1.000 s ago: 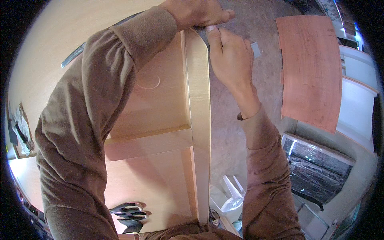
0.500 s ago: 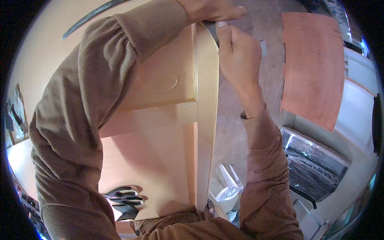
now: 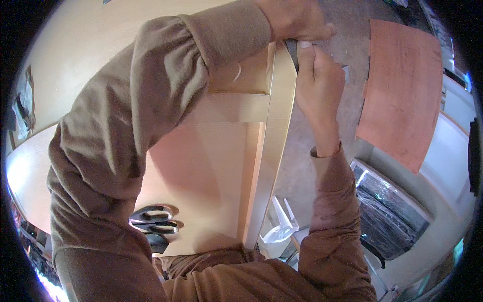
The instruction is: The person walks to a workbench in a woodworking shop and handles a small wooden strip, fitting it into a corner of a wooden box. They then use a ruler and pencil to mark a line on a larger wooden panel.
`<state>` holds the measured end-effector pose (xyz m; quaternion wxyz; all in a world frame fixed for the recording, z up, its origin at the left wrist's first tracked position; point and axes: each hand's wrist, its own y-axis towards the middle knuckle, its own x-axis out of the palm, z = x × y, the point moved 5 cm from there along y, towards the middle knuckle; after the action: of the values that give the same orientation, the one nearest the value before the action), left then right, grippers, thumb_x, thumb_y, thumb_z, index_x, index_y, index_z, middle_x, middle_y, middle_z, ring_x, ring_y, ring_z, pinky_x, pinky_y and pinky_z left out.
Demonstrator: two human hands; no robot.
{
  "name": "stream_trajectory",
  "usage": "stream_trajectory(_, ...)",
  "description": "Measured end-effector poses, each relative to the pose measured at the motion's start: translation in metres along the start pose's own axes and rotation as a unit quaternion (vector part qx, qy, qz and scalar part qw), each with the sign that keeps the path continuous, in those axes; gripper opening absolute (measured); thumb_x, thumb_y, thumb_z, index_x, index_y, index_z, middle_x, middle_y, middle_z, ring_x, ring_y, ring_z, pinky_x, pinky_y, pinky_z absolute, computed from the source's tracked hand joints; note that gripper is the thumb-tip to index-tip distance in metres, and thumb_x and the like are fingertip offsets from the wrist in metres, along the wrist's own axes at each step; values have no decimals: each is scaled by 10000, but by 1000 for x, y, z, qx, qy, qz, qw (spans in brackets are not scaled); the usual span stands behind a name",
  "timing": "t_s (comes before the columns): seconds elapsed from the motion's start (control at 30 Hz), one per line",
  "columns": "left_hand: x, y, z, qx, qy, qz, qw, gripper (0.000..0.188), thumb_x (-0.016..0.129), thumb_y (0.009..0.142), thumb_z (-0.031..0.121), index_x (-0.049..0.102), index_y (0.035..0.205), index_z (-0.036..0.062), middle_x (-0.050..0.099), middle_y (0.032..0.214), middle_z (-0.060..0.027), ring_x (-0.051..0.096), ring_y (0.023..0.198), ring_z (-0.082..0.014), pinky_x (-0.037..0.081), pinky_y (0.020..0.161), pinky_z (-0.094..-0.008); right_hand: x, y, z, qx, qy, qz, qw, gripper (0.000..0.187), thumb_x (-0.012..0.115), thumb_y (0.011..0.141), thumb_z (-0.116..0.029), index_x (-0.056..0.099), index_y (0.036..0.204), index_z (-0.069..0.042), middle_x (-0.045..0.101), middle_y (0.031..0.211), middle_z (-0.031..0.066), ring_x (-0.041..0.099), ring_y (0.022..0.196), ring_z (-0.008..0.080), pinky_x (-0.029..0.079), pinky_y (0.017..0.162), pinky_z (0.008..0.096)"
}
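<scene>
head view: both hands, left hand (image 3: 297, 20) and right hand (image 3: 318, 85), pinch a dark strip (image 3: 292, 50) on the panel edge (image 3: 274, 136).

Two hands, left (image 3: 297, 20) and right (image 3: 318, 85), met at one wooden panel (image 3: 271, 131); one pair of scissors (image 3: 153, 226) lay on it; one reddish board (image 3: 402, 90) lay beside it.

Grey concrete floor (image 3: 322, 151); reddish-brown board (image 3: 402, 90) lying right; white furniture (image 3: 448, 201) beyond.

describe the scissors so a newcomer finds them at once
Start from the big pale wooden panel filling the middle of the view, then drop to its lower left, just under the left sleeve. The scissors lie flat there on the wood, well away from both hands at the top. Their black looped handles are the only dark thing on that light surface.
</scene>
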<state>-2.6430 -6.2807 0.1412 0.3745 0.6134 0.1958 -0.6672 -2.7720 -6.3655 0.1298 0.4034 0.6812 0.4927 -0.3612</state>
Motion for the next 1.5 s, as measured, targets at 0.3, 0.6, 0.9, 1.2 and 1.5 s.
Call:
stream_trajectory(0.3, -8, -16, 12, 0, -6, -78, 997, 810, 470, 997, 735, 696, 1505, 146, 383, 1773, -128, 221, 1630, -541, 31, 1271, -799, -4, -22, -1, 26, -17, -22, 999, 415, 557, 1124, -325, 713, 843, -62, 685, 708, 202, 662, 698, 473, 472, 731, 571)
stream_trajectory(0.6, -7, -34, 23, -8, 33, -80, 996, 799, 455, 1009, 713, 692, 1510, 136, 373, 1778, -118, 159, 1639, -563, 41, 1265, -813, -4, -43, 0, 37, 18, -29, 999, 400, 565, 1128, -344, 722, 874, -79, 684, 716, 181, 635, 692, 464, 475, 727, 552)
stream_trajectory(0.9, -10, -48, 34, 11, 17, -86, 996, 757, 468, 1018, 684, 705, 1495, 146, 373, 1772, -145, 191, 1639, -541, 50, 1254, -829, -8, -60, -3, 26, 24, 0, 999, 471, 525, 1161, -339, 658, 880, 16, 559, 678, 258, 557, 590, 429, 426, 607, 483)
stream_trajectory(1.2, -17, -59, 43, 14, 34, -39, 999, 818, 484, 1008, 714, 685, 1507, 99, 397, 1749, -166, 185, 1607, -608, 109, 1241, -834, -12, -79, 1, 79, 22, -47, 996, 363, 582, 1119, -322, 730, 910, -64, 663, 678, 174, 640, 695, 458, 480, 792, 519)
stream_trajectory(1.5, -14, -66, 50, 24, -48, -29, 998, 907, 510, 982, 740, 571, 1601, 80, 387, 1738, -199, 99, 1614, -633, 39, 1225, -868, -20, -92, -9, 15, -5, -10, 1000, 375, 581, 1116, -328, 714, 858, -91, 687, 641, 172, 663, 623, 441, 478, 767, 513)
